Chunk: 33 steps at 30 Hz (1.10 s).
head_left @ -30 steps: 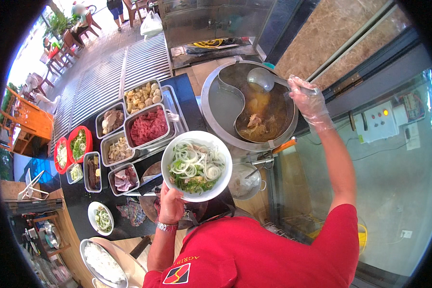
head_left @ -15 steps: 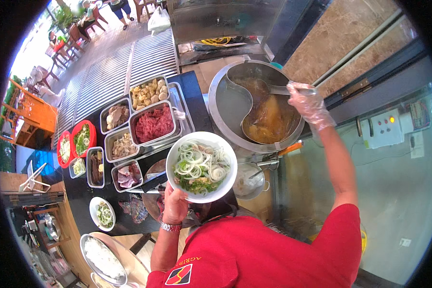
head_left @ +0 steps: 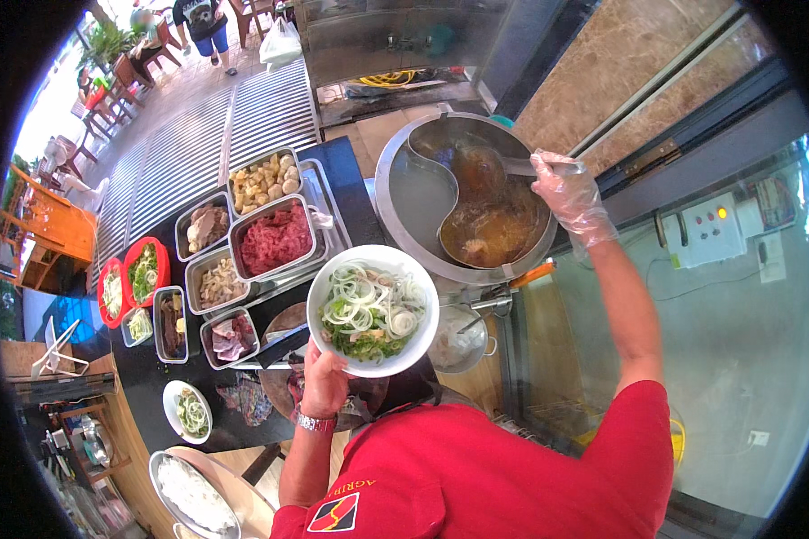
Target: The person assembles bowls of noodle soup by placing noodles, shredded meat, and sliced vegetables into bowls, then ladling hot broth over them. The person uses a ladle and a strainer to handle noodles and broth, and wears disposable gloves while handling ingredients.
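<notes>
Left hand: grip closing under the near rim of a white bowl, holding it up level over the surface's right edge, just beside the pot.
Bowl contents: white onion rings and green herbs piling over what look like noodles; no broth is showing in it.
Right hand, in a clear plastic glove: grip wrapping round the handle of a ladle, whose cup is sitting in brown broth.
Divided steel pot: broth is filling the far-right half.
Surface, dark: steel trays are carrying raw red meat, pale sliced meats and fried pieces; red herb trays are lining the left edge.
Progress, as a judgement: bowl filled with solids; broth ladling and serving remaining
</notes>
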Each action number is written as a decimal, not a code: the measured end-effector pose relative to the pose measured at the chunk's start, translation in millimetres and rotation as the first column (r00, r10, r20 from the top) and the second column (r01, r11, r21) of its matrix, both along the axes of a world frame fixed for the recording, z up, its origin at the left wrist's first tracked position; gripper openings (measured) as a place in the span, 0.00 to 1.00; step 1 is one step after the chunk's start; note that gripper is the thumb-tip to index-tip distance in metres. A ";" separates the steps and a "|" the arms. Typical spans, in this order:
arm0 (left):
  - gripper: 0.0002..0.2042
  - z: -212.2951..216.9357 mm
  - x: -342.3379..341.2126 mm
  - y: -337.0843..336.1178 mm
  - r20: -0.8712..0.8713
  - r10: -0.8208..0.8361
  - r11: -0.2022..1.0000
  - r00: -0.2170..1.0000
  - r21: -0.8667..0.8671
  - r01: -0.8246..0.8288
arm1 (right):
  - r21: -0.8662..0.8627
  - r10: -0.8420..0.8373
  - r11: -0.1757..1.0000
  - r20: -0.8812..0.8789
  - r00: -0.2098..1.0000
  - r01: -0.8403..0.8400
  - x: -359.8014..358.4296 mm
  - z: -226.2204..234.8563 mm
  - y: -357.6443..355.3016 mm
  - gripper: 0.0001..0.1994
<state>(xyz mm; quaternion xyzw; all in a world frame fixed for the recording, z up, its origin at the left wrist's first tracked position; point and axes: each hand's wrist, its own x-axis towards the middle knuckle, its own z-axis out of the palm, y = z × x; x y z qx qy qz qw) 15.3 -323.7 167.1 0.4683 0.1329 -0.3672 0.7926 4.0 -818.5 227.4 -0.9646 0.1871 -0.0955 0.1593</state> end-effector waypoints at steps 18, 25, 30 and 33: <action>0.33 -3.0 26.9 -48.6 0.000 -0.081 0.996 0.997 0.031 0.081 | 0.470 -0.495 0.741 -0.100 0.863 0.480 35.3 -36.2 -43.0 0.18; 0.33 -12.9 53.4 -84.7 0.007 -0.142 0.990 0.990 0.003 0.142 | 0.676 -0.564 0.621 0.035 0.825 0.396 -1.4 -15.8 -120.9 0.18; 0.34 -23.1 71.8 -116.3 0.026 -0.219 0.975 0.975 -0.010 0.220 | 0.813 -0.768 0.411 0.064 0.638 0.412 -37.9 22.8 -153.5 0.15; 0.33 -32.3 76.7 -136.5 -0.009 -0.224 0.974 0.974 -0.017 0.224 | 0.805 -0.789 0.410 0.077 0.609 0.429 -58.2 49.6 -159.0 0.14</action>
